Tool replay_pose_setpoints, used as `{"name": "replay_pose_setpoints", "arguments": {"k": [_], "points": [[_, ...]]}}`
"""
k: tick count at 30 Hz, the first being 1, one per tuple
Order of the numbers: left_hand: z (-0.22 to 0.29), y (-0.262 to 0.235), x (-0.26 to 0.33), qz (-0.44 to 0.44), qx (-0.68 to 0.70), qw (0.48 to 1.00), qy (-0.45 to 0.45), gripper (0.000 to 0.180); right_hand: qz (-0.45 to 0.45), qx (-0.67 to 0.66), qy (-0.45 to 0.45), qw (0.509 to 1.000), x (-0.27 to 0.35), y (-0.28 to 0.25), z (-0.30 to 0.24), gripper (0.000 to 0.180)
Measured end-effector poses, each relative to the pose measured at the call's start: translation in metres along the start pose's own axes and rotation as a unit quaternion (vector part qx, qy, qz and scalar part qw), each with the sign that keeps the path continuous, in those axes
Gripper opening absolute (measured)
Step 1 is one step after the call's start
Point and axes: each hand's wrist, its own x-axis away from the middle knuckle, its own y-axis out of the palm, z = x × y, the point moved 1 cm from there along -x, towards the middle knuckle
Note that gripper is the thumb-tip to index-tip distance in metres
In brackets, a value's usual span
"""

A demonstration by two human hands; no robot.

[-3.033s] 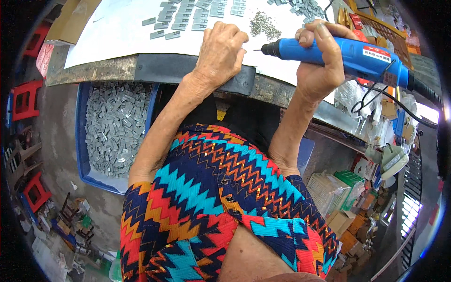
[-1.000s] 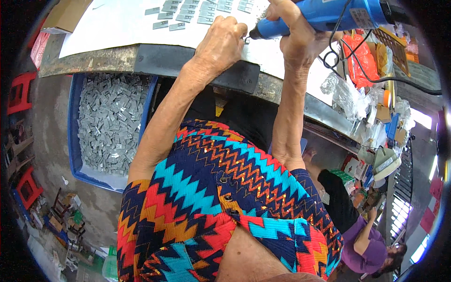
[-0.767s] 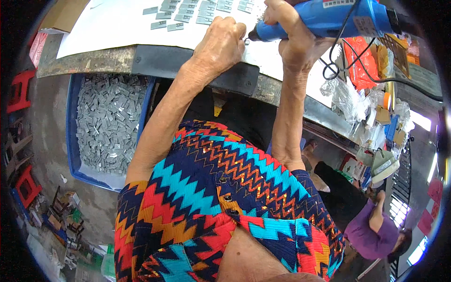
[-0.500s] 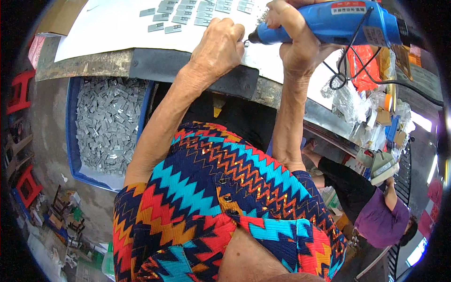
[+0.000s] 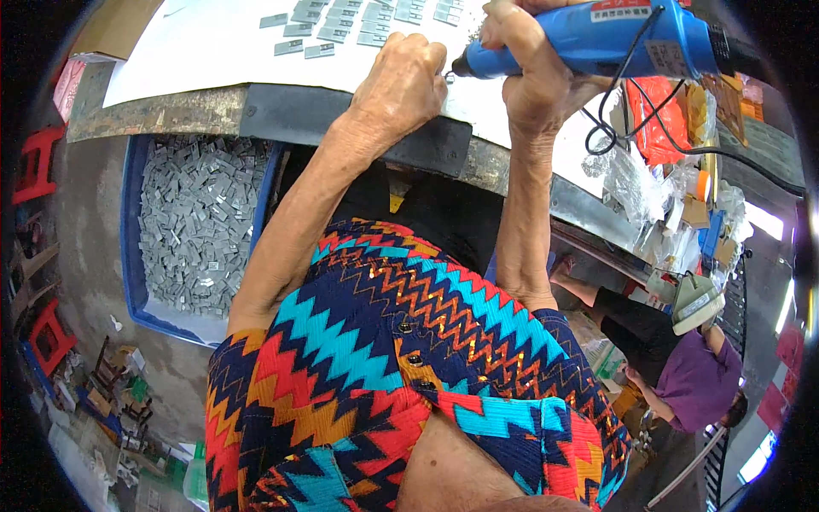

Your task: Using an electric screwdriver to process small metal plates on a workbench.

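Blue power screwdriver is gripped by the right hand; the left hand is curled, any contents hidden.

Blue power tool, grey metal pieces, white sheet, zigzag shirt of navy, turquoise, red and orange

Blue power tool partly hidden behind right hand
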Motion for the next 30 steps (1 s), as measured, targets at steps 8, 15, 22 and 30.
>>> {"name": "replay_pose_setpoints", "arguments": {"k": [8,15,22,30], "points": [[0.003,-0.002,-0.001,-0.004,-0.026,0.999,0.027,0.012,-0.046,-0.2,-0.056,0.977,-0.01,0.007,0.014,0.016],[0.003,-0.003,-0.001,-0.004,-0.033,0.999,0.023,0.013,-0.07,-0.325,-0.072,0.94,-0.009,0.009,0.017,0.013],[-0.003,0.0,0.002,-0.002,0.016,1.0,0.022,0.012,-0.068,0.012,0.005,0.998,-0.007,0.001,0.003,0.014],[0.003,-0.004,0.001,-0.015,-0.026,0.999,0.034,0.014,-0.102,-0.101,0.023,0.989,0.0,-0.008,-0.001,0.025]]}}
